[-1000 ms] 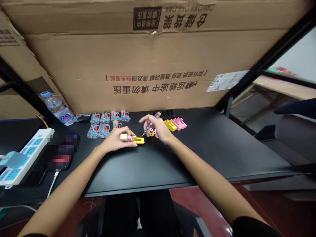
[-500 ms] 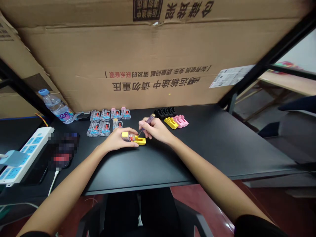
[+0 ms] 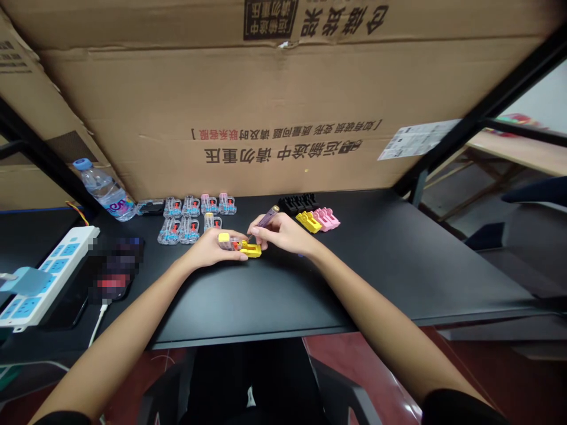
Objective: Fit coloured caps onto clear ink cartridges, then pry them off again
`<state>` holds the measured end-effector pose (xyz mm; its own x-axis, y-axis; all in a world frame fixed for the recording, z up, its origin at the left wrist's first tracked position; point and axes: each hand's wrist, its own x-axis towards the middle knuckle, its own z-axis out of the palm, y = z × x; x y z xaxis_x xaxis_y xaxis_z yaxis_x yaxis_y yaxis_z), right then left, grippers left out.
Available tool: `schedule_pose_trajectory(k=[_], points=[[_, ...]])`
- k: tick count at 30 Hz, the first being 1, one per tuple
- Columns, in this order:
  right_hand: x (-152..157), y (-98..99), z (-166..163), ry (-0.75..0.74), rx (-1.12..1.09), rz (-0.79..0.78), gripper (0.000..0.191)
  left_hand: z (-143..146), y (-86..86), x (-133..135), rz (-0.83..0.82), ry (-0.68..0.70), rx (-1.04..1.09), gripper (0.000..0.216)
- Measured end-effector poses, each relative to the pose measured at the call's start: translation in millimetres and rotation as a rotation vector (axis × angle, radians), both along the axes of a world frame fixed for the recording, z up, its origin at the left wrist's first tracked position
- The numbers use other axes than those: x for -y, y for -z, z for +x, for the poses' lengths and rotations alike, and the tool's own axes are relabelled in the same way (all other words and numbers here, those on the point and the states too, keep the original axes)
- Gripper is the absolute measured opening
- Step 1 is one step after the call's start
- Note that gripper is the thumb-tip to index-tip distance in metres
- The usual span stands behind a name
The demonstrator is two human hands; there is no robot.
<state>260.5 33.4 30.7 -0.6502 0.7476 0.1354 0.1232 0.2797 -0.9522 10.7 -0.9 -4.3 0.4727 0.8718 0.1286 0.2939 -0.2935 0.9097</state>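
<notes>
Over the middle of the black desk (image 3: pixel 248 301), the left hand (image 3: pixel 208 248) pinches a small plastic assembly between thumb and fingers. Its clear body (image 3: pixel 231 244) has a yellow cap at the left end and a spot of red inside; at its right sits a glossy, bright yellow housing (image 3: pixel 253 251) with a long recess. Whether the two are joined, I cannot tell. The right hand (image 3: pixel 283 233) grips a slim screwdriver (image 3: pixel 269 216) with a purplish handle, its thin shaft angled toward the housing. Beyond lie similar clear assemblies (image 3: pixel 189 229) in rows, with yellow (image 3: pixel 308 222), pink (image 3: pixel 326 219) and black housings (image 3: pixel 299 203) to the right.
</notes>
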Motion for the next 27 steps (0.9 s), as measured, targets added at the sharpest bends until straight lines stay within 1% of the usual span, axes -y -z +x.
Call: schedule_pose_trajectory(k=[3, 6, 12, 17, 19, 23, 27], points=[[-2, 1.9, -1, -0.007, -0.024, -0.014, 0.045, -1, 0.7, -1, -0.043, -0.004, 0.027, 0.051], [-1, 8.0, -6, 0.034, -0.064, -0.004, 0.045, -1, 1.4, -1, -0.072, -0.021, 0.051, 0.052], [1, 23.5, -16, 0.144, -0.167, 0.021, 0.039, 0, -2.0, 0, -0.031, 0.004, 0.068, 0.051], [-2, 32.9, -19, 0.179, -0.189, 0.037, 0.042, 0, -3.5, 1, -0.032, -0.009, 0.049, 0.050], [-3, 31.3, -17, 0.168, -0.171, 0.053, 0.042, 0, -1.7, 0, -0.033, -0.015, 0.042, 0.051], [-1, 21.2, -12, 0.139, -0.104, 0.090, 0.041, -1, 2.1, -2, -0.050, -0.031, 0.046, 0.055], [1, 16.6, -11, 0.116, -0.076, 0.106, 0.042, -2, 2.2, -3, -0.048, -0.030, 0.031, 0.055]])
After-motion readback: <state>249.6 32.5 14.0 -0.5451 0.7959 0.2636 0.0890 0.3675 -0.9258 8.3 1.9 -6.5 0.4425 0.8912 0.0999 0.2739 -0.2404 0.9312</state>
